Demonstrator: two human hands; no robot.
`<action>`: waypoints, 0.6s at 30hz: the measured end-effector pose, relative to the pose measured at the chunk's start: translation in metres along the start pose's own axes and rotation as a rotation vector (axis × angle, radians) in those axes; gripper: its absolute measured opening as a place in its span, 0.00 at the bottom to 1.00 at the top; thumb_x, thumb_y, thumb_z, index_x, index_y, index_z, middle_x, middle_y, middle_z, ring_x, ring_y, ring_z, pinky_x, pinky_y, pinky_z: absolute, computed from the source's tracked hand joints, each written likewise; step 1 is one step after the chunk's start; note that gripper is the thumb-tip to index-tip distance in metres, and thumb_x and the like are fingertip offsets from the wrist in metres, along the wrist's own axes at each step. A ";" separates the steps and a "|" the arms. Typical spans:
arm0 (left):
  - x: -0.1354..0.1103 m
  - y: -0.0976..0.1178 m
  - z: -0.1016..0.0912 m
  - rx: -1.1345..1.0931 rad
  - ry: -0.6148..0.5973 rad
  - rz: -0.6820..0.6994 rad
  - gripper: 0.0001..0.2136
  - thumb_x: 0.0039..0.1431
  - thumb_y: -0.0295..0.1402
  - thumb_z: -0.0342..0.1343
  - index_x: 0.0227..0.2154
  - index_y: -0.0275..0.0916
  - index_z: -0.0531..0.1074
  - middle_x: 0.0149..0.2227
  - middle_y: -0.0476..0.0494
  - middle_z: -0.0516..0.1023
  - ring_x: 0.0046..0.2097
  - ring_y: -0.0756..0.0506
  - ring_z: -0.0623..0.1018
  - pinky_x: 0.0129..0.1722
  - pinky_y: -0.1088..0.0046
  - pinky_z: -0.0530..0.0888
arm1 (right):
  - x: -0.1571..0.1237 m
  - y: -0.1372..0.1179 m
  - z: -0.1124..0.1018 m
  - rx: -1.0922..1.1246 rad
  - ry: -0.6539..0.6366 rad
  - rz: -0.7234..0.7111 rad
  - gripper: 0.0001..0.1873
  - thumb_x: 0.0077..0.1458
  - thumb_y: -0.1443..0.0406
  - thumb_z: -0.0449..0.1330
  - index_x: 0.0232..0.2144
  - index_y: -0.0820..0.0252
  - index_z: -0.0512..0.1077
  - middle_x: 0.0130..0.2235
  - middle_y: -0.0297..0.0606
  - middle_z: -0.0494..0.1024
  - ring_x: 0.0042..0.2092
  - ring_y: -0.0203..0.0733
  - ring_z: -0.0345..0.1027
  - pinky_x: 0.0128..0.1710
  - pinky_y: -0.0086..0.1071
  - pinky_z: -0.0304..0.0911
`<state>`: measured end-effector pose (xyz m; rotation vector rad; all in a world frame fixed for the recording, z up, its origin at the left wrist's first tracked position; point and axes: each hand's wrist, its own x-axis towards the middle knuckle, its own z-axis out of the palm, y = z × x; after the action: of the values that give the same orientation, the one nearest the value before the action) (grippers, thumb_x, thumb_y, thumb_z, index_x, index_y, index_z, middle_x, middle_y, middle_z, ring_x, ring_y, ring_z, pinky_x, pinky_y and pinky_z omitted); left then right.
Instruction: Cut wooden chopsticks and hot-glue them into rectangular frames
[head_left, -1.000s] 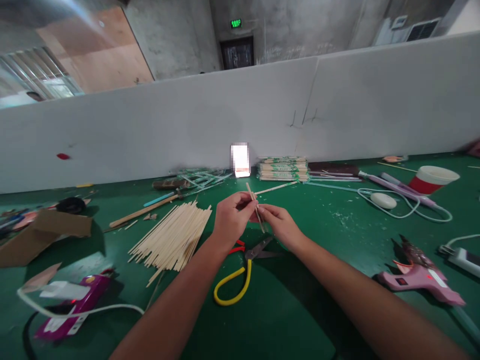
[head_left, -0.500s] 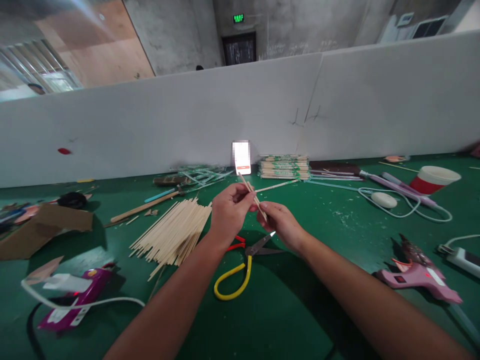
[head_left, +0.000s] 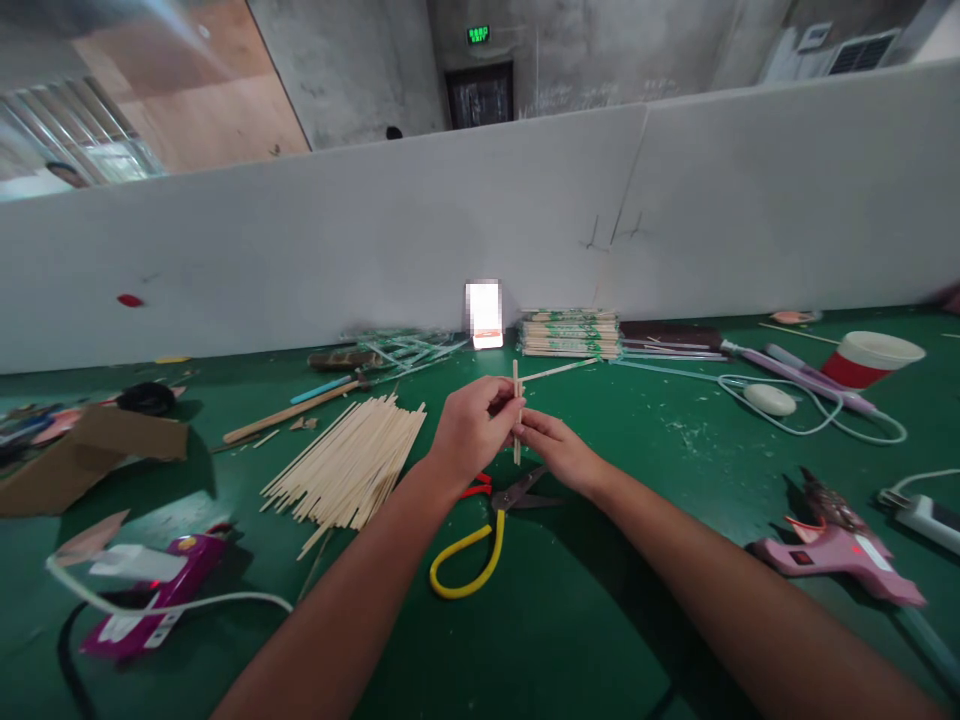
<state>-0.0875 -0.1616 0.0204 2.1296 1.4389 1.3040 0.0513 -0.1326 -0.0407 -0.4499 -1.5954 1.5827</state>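
I am working in a craft workshop: glue guns [head_left: 840,557], scissors [head_left: 500,500] and loose sticks [head_left: 349,460] are lying on the green table [head_left: 480,660], and an exit sign [head_left: 478,35] is glowing on the bare concrete wall [head_left: 352,75].

you've got one head cam; it looks forward and down over your desk [head_left: 480,655], pretty close up, facing the white partition [head_left: 315,245]

passable right of centre, over bare green tabletop [head_left: 637,430], and at bottom centre. blocked at centre by held sticks [head_left: 516,380], left of that by loose sticks [head_left: 349,460], at lower centre by spread scissors [head_left: 501,510], at lower right by pink glue gun [head_left: 840,555].
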 end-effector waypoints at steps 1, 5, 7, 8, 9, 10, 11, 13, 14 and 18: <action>0.000 0.000 0.000 -0.035 -0.015 -0.023 0.05 0.55 0.31 0.55 0.34 0.38 0.72 0.32 0.46 0.78 0.33 0.48 0.77 0.34 0.74 0.73 | 0.000 0.000 0.000 -0.011 -0.019 -0.012 0.16 0.54 0.53 0.57 0.36 0.59 0.74 0.32 0.36 0.76 0.36 0.40 0.69 0.44 0.36 0.62; 0.001 0.002 -0.003 -0.173 -0.106 -0.105 0.05 0.57 0.33 0.53 0.33 0.38 0.71 0.28 0.48 0.77 0.29 0.49 0.76 0.29 0.76 0.72 | -0.001 0.001 0.000 -0.062 -0.038 -0.033 0.18 0.58 0.52 0.54 0.34 0.60 0.72 0.33 0.37 0.75 0.35 0.38 0.68 0.43 0.36 0.62; 0.003 0.003 -0.005 -0.203 -0.130 -0.119 0.05 0.56 0.33 0.53 0.31 0.38 0.71 0.28 0.48 0.77 0.29 0.49 0.76 0.28 0.77 0.72 | -0.001 -0.001 0.001 -0.117 -0.039 -0.032 0.19 0.59 0.52 0.52 0.32 0.61 0.71 0.33 0.38 0.75 0.36 0.39 0.68 0.43 0.35 0.62; 0.003 0.003 -0.005 -0.211 -0.132 -0.122 0.05 0.56 0.33 0.54 0.31 0.38 0.71 0.28 0.47 0.77 0.29 0.49 0.76 0.28 0.77 0.72 | -0.002 -0.002 0.001 -0.145 -0.039 -0.030 0.20 0.59 0.51 0.51 0.32 0.61 0.71 0.33 0.38 0.75 0.37 0.39 0.68 0.43 0.35 0.62; 0.003 0.003 -0.006 -0.218 -0.131 -0.125 0.05 0.56 0.33 0.54 0.31 0.37 0.71 0.28 0.47 0.77 0.29 0.49 0.76 0.28 0.77 0.72 | -0.002 -0.003 0.001 -0.169 -0.037 -0.028 0.20 0.59 0.51 0.51 0.32 0.62 0.71 0.33 0.38 0.75 0.37 0.39 0.68 0.43 0.35 0.62; 0.004 0.003 -0.006 -0.223 -0.131 -0.128 0.05 0.55 0.33 0.54 0.31 0.37 0.71 0.28 0.47 0.77 0.29 0.49 0.76 0.27 0.77 0.72 | -0.002 -0.004 0.001 -0.190 -0.034 -0.027 0.21 0.59 0.51 0.50 0.32 0.62 0.71 0.34 0.38 0.75 0.37 0.39 0.68 0.44 0.35 0.62; 0.004 0.004 -0.007 -0.224 -0.132 -0.132 0.05 0.55 0.33 0.54 0.31 0.37 0.71 0.28 0.47 0.77 0.28 0.49 0.76 0.27 0.77 0.72 | -0.002 -0.005 0.001 -0.207 -0.032 -0.025 0.21 0.59 0.50 0.50 0.32 0.62 0.71 0.34 0.38 0.75 0.37 0.39 0.68 0.44 0.35 0.62; 0.004 0.004 -0.008 -0.213 -0.138 -0.137 0.05 0.54 0.33 0.55 0.30 0.37 0.71 0.27 0.48 0.77 0.27 0.50 0.76 0.26 0.77 0.72 | -0.003 -0.006 0.001 -0.235 -0.028 -0.030 0.21 0.60 0.51 0.50 0.32 0.61 0.71 0.34 0.39 0.75 0.38 0.39 0.68 0.44 0.36 0.62; 0.004 0.005 -0.008 -0.205 -0.141 -0.141 0.05 0.54 0.34 0.56 0.30 0.37 0.72 0.27 0.48 0.77 0.27 0.50 0.76 0.26 0.77 0.71 | -0.003 -0.006 0.001 -0.247 -0.025 -0.033 0.21 0.60 0.51 0.49 0.32 0.61 0.71 0.34 0.39 0.75 0.38 0.40 0.68 0.44 0.36 0.62; 0.003 0.004 -0.010 -0.209 -0.129 -0.175 0.06 0.53 0.34 0.56 0.28 0.37 0.73 0.23 0.50 0.74 0.23 0.51 0.74 0.23 0.77 0.71 | -0.004 -0.005 0.002 -0.262 -0.019 -0.032 0.21 0.60 0.51 0.49 0.34 0.61 0.72 0.34 0.39 0.75 0.38 0.41 0.68 0.44 0.37 0.62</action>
<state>-0.0925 -0.1632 0.0297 1.8716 1.3394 1.1742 0.0539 -0.1374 -0.0366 -0.5473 -1.8239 1.3629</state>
